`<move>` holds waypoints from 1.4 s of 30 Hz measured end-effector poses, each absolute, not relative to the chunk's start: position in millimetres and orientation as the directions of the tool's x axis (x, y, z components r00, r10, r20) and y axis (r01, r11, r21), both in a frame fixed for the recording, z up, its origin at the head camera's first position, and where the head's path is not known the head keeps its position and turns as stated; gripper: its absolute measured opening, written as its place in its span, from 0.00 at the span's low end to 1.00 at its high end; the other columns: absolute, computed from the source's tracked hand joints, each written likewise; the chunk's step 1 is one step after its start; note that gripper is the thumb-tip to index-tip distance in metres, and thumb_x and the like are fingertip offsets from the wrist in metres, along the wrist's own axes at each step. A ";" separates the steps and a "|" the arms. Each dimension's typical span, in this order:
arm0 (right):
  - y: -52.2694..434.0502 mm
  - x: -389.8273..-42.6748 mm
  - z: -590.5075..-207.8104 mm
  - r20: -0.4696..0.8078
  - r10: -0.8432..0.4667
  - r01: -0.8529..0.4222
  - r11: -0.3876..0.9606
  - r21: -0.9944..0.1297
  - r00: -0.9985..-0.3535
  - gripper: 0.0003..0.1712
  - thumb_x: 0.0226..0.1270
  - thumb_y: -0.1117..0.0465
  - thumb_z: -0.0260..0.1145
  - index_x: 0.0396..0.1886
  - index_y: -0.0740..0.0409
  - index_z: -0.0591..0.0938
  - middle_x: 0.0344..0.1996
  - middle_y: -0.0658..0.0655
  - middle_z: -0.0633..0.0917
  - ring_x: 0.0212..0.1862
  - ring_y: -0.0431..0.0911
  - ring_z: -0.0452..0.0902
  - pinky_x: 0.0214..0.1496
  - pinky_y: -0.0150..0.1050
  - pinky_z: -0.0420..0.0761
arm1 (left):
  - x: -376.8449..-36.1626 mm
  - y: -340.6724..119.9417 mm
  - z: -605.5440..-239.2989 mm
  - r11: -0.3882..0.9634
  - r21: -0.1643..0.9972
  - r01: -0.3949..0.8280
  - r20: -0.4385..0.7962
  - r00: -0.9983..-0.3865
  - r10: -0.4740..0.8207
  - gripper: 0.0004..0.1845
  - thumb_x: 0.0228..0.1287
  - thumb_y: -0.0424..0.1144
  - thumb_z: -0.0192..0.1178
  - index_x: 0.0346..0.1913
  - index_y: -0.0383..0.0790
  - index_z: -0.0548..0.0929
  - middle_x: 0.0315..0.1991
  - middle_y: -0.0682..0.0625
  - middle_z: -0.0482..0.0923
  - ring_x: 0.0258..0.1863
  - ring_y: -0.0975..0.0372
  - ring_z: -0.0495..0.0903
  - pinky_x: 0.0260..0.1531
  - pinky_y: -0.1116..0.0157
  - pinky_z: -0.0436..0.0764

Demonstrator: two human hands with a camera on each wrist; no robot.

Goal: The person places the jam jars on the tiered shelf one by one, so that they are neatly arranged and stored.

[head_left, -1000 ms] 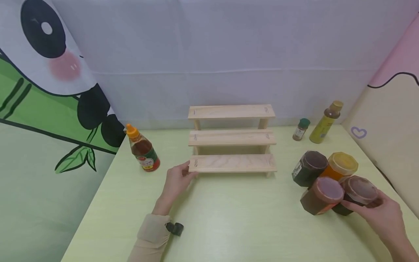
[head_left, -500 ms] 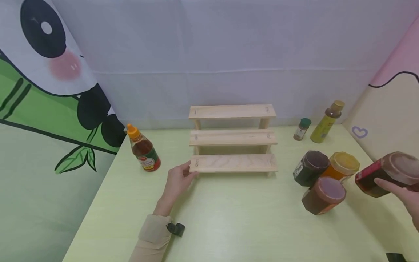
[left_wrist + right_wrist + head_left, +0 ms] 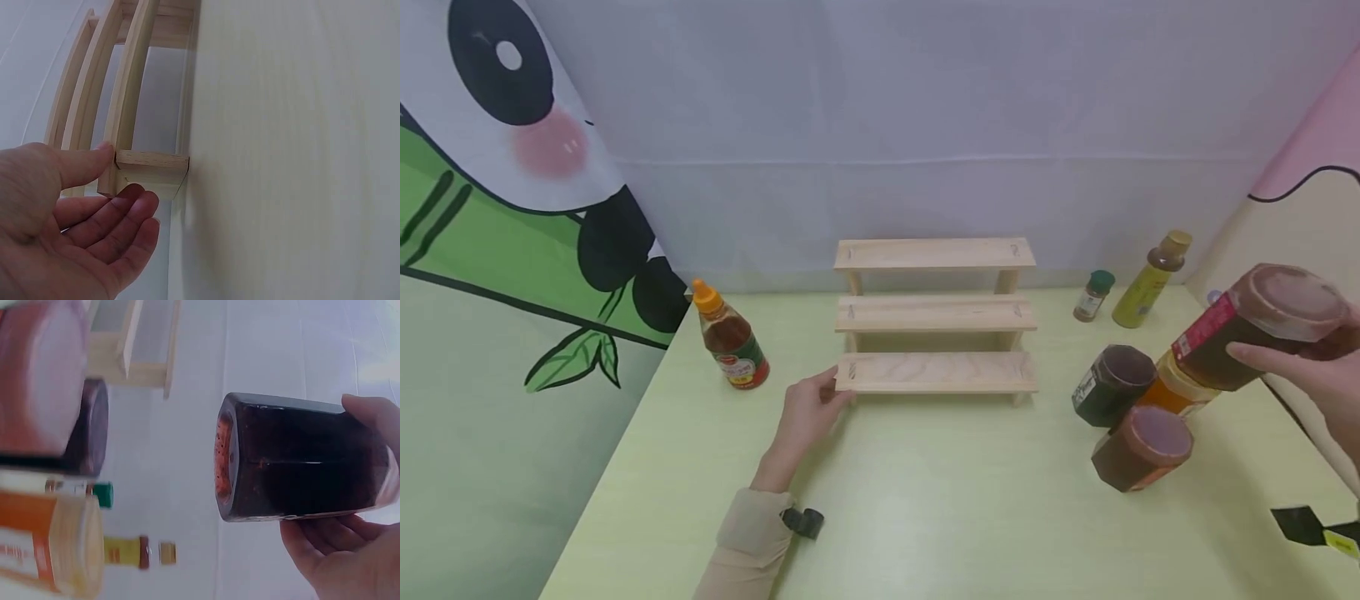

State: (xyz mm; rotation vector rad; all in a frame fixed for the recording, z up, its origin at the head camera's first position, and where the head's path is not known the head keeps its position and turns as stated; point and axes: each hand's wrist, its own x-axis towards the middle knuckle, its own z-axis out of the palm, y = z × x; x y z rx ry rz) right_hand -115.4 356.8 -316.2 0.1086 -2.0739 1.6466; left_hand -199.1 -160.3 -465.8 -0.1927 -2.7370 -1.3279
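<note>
My left hand (image 3: 801, 421) pinches the left end of the lowest board of a three-step wooden shelf rack (image 3: 936, 371). In the left wrist view, the thumb lies on the board's end (image 3: 111, 169) and the fingers curl beneath. My right hand (image 3: 1322, 375) grips a dark faceted jar (image 3: 1255, 325) with a red label, held up off the table and tilted. It partly hides a jar with orange contents (image 3: 1176, 392). A dark jar (image 3: 1112, 387) and a reddish-brown jar (image 3: 1142, 450) stand beside that one. In the right wrist view, thumb and fingers wrap the held jar (image 3: 300, 462).
A squeeze bottle of red sauce (image 3: 733, 350) with an orange cap stands left of the rack. At the back right are a small green-capped shaker (image 3: 1092, 298) and a slim yellow-green bottle (image 3: 1146, 283). Cloth hangs behind the pale table (image 3: 925, 500).
My right hand has lifted the red-labelled jar from the group, first out to the right, then upward and slightly back left. The left hand keeps its hold on the rack.
</note>
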 end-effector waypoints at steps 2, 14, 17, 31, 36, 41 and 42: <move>343.3 -119.5 -311.9 0.373 0.213 -0.344 0.160 -0.925 -0.903 0.39 0.47 0.87 0.66 0.61 0.60 0.75 0.48 0.50 0.79 0.46 0.36 0.76 0.44 0.19 0.73 | -200.4 -159.7 -466.0 0.617 0.772 0.152 0.137 -0.988 0.072 0.28 0.60 0.40 0.68 0.62 0.31 0.75 0.41 0.45 0.84 0.37 0.59 0.83 0.36 0.61 0.82; 269.4 -162.2 -290.5 0.229 0.064 -0.190 0.374 -0.908 -0.971 0.33 0.49 0.68 0.78 0.57 0.56 0.77 0.44 0.48 0.84 0.43 0.39 0.80 0.41 0.24 0.77 | -200.2 -159.4 -464.4 0.631 0.764 0.136 0.125 -0.990 0.062 0.29 0.60 0.40 0.68 0.62 0.32 0.75 0.41 0.45 0.84 0.37 0.59 0.83 0.35 0.62 0.82; 249.1 -177.5 -287.5 0.226 0.039 -0.190 0.416 -0.890 -0.973 0.35 0.48 0.63 0.79 0.59 0.52 0.77 0.45 0.49 0.83 0.44 0.41 0.79 0.41 0.26 0.77 | -198.4 -161.9 -463.9 0.627 0.765 0.147 0.140 -0.988 0.061 0.28 0.59 0.40 0.68 0.61 0.32 0.75 0.40 0.45 0.84 0.36 0.59 0.83 0.35 0.62 0.82; 169.9 -246.0 -288.8 0.293 -0.040 -0.292 0.285 -0.913 -0.955 0.39 0.41 0.62 0.83 0.57 0.56 0.78 0.47 0.57 0.82 0.47 0.47 0.80 0.48 0.36 0.78 | -194.7 -162.7 -466.3 0.621 0.766 0.165 0.149 -0.986 0.078 0.28 0.59 0.39 0.69 0.60 0.30 0.75 0.38 0.44 0.84 0.35 0.59 0.83 0.34 0.62 0.82; 144.9 -271.2 -289.0 0.307 -0.039 -0.304 0.304 -0.903 -0.951 0.38 0.40 0.61 0.83 0.55 0.57 0.79 0.46 0.56 0.83 0.47 0.46 0.79 0.50 0.39 0.77 | -194.3 -163.3 -467.2 0.615 0.768 0.178 0.161 -0.983 0.084 0.28 0.58 0.38 0.69 0.60 0.28 0.75 0.38 0.44 0.84 0.34 0.58 0.83 0.33 0.62 0.82; 126.4 -292.0 -285.8 0.328 -0.043 -0.322 0.352 -0.879 -0.944 0.37 0.41 0.59 0.82 0.55 0.58 0.79 0.45 0.55 0.83 0.46 0.44 0.79 0.49 0.39 0.77 | -196.3 -164.5 -466.2 0.614 0.772 0.165 0.153 -0.986 0.073 0.28 0.59 0.38 0.69 0.60 0.30 0.76 0.38 0.44 0.84 0.34 0.60 0.83 0.31 0.64 0.82; 123.7 -295.2 -284.7 0.332 -0.037 -0.322 0.363 -0.874 -0.943 0.37 0.41 0.59 0.82 0.55 0.58 0.79 0.44 0.55 0.83 0.46 0.44 0.79 0.49 0.38 0.77 | -196.9 -164.5 -465.9 0.612 0.772 0.168 0.155 -0.985 0.076 0.27 0.59 0.38 0.69 0.60 0.30 0.76 0.39 0.44 0.84 0.34 0.60 0.83 0.31 0.64 0.82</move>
